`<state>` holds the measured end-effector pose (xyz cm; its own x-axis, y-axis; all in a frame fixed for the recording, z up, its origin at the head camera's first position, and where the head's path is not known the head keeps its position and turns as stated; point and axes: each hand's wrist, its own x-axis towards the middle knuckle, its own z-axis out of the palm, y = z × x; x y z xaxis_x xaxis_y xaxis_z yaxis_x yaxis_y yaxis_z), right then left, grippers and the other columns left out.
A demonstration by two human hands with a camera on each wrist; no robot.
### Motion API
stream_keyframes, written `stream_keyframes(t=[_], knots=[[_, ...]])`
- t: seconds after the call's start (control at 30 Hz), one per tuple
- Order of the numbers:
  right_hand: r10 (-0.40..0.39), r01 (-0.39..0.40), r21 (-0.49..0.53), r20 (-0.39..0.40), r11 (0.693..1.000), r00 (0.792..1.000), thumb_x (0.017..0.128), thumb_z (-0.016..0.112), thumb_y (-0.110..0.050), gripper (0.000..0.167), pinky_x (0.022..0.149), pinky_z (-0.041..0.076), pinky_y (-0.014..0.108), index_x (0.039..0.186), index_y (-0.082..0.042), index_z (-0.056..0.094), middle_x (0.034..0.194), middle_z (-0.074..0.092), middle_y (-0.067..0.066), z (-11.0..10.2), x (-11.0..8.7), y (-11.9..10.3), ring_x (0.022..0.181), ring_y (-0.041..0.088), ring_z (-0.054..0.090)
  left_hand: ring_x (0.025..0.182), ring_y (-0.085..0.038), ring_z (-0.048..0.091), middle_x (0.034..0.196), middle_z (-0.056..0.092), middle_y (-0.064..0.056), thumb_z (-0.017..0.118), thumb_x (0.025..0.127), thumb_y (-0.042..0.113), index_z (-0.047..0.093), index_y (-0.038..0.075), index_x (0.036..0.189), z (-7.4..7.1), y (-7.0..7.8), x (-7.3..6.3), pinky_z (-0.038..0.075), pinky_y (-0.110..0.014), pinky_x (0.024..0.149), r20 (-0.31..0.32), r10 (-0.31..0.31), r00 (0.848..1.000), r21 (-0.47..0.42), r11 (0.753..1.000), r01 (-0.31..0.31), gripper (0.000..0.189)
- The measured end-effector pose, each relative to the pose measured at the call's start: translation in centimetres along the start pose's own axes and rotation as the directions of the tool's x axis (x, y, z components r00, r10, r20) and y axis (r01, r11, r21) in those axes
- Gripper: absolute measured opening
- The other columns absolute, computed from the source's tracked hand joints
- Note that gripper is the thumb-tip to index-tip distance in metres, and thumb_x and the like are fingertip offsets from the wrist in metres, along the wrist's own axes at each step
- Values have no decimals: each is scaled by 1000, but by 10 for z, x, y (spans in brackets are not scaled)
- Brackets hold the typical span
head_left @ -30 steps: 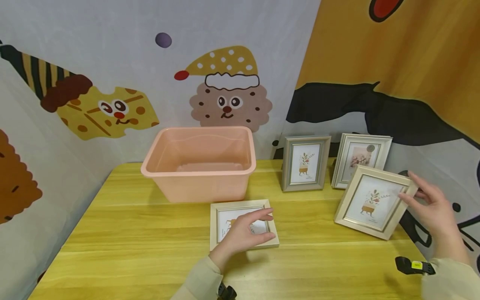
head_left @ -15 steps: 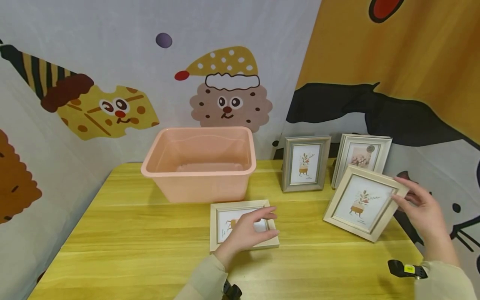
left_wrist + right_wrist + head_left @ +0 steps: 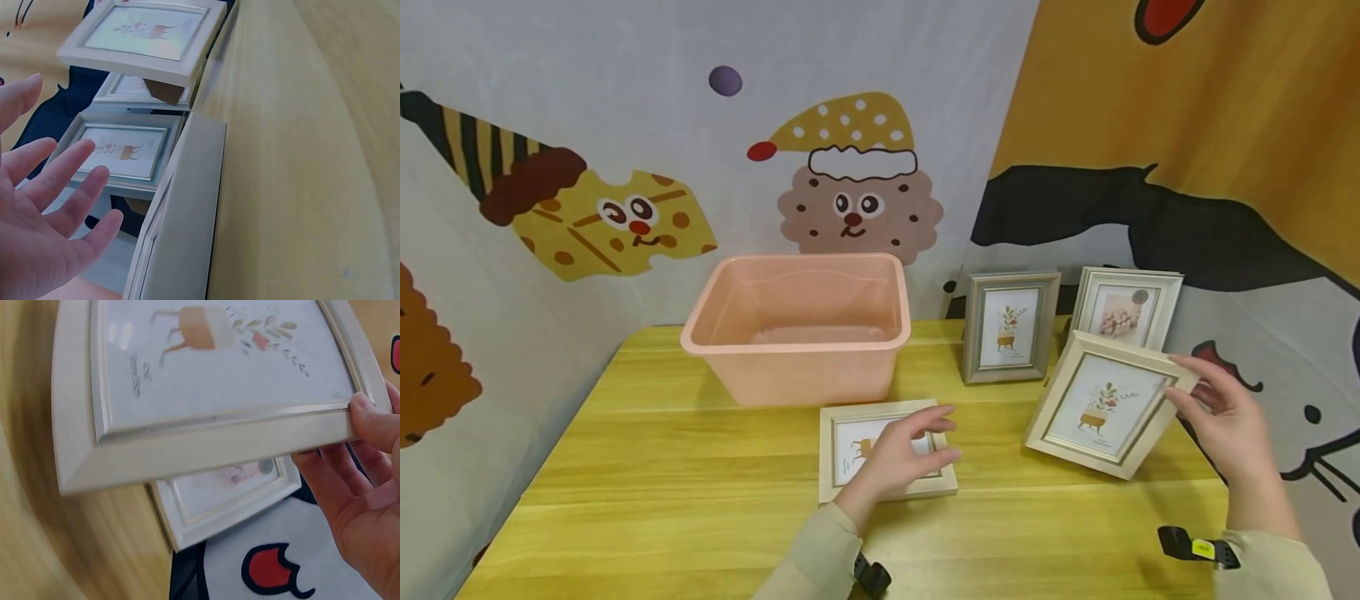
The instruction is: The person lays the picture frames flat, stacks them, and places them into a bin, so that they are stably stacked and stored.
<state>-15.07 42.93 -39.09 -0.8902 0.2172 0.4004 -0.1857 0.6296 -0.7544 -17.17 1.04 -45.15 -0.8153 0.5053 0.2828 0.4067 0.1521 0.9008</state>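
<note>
My right hand (image 3: 1223, 423) grips a cream picture frame (image 3: 1111, 407) by its right edge, tilted, with a potted-plant print facing me. In the right wrist view the thumb (image 3: 375, 425) lies on the front of the frame and the other fingers reach behind it. My left hand (image 3: 901, 457) hovers over a second cream picture frame (image 3: 831, 454) lying face up on the table. Its fingers are spread and relaxed, apart from one another, as the left wrist view shows on the hand (image 3: 50, 219). The hand partly hides that frame's print.
A pink plastic bin (image 3: 797, 371) stands at the back of the wooden table (image 3: 662, 483). A grey-brown picture frame (image 3: 1011, 329) stands upright at the back right. Beside it is a white picture frame (image 3: 1126, 308) with a flower print, partly covered by the held one. Cartoon-printed cloth (image 3: 655, 75) hangs behind.
My right hand has carried the cream picture frame leftward, so it now covers more of the white one. My left hand has shifted slightly right above the lying picture frame.
</note>
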Motion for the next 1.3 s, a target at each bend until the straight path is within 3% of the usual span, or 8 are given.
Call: stream_keyframes(t=[0.2, 0.4, 0.53, 0.7, 0.9, 1.03, 1.13, 1.3], knots=[[-67, 74, 206, -38, 976, 997, 92, 60, 13, 50, 71, 52, 8, 138, -6, 57, 114, 60, -18, 8, -2, -14, 93, -8, 61, 117, -27, 60, 125, 67, -10, 72, 92, 24, 53, 15, 143, -3, 0, 4, 44, -53, 102, -40, -13, 999, -45, 999, 11, 55], [-135, 124, 495, -14, 860, 991, 89, 56, 21, 48, 71, 55, 12, 133, 2, 58, 112, 68, -8, 19, -2, -26, 93, 0, 67, 118, -16, 59, 126, 67, -1, 73, 92, 27, 53, 20, 143, -7, 4, 9, 45, -47, 103, -88, -36, 995, -56, 998, 31, 55], [-178, 144, 534, 14, 833, 984, 89, 54, 23, 48, 71, 56, 14, 134, 4, 56, 112, 68, -5, 27, -1, -33, 93, 2, 67, 118, -15, 58, 128, 66, 1, 72, 92, 26, 52, 19, 144, -10, 7, 13, 45, -46, 103, -109, -23, 994, -53, 998, 18, 56], [-211, 170, 513, 23, 841, 977, 89, 53, 24, 48, 71, 56, 15, 133, 6, 55, 112, 67, -4, 39, -2, -42, 92, 2, 67, 120, -19, 57, 132, 63, -5, 72, 93, 27, 51, 18, 145, -12, 9, 17, 46, -46, 102, -119, -16, 993, -73, 997, 8, 57], [-208, 164, 521, 28, 838, 978, 89, 54, 24, 49, 70, 57, 16, 134, 5, 55, 114, 67, -5, 52, -2, -50, 94, 3, 68, 123, -23, 56, 137, 59, -10, 70, 94, 21, 50, 15, 145, -13, 6, 21, 44, -49, 104, -134, -11, 991, -157, 987, -11, 55], [-243, 170, 566, 55, 807, 969, 90, 53, 22, 47, 71, 57, 18, 134, 5, 54, 117, 66, -4, 58, -1, -52, 96, 4, 68, 126, -30, 53, 140, 55, -15, 68, 94, 11, 48, 8, 146, -14, 4, 22, 41, -55, 106, -148, -8, 989, -216, 976, -24, 55], [-290, 176, 647, 73, 742, 954, 91, 52, 22, 47, 72, 58, 19, 135, 5, 52, 118, 66, -2, 62, 0, -52, 97, 6, 68, 130, -36, 49, 143, 51, -19, 66, 94, 6, 46, 3, 146, -15, 4, 22, 38, -58, 107, -154, 1, 988, -246, 968, -39, 56], [-381, 167, 805, 78, 569, 921, 92, 50, 21, 44, 74, 59, 25, 135, 9, 49, 121, 65, 7, 71, 2, -54, 97, 14, 69, 135, -36, 44, 147, 47, -17, 63, 96, 6, 42, 3, 149, -17, 6, 21, 39, -52, 109, -146, 17, 989, -310, 949, -62, 57]])
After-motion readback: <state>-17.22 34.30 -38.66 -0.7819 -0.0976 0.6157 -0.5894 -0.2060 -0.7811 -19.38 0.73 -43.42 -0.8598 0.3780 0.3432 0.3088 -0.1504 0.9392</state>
